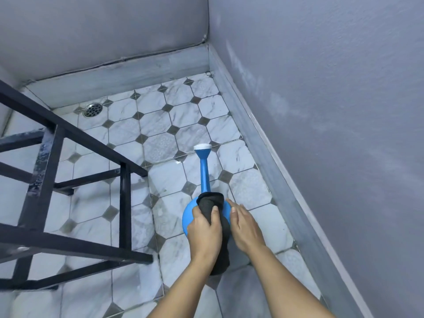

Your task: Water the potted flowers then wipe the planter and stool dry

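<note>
Home wet area, marble-pattern tiled floor, round floor drain, painted walls

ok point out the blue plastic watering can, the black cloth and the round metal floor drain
blue plastic watering can (pixel 205 177): head view, on its spout tube
black cloth (pixel 210 206): head view, on the upper fold over the can
round metal floor drain (pixel 93 109): head view, on the grate's centre

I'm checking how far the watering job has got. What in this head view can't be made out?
- Flowers, planter, stool top: none in view; the black metal frame runs off the left edge.
- Watering can: its body and handle are mostly hidden by the dark cloth and both hands, so any water inside is unknowable.
- Left hand: grips the cloth.
- Right hand: whether it holds anything is unclear.
</note>
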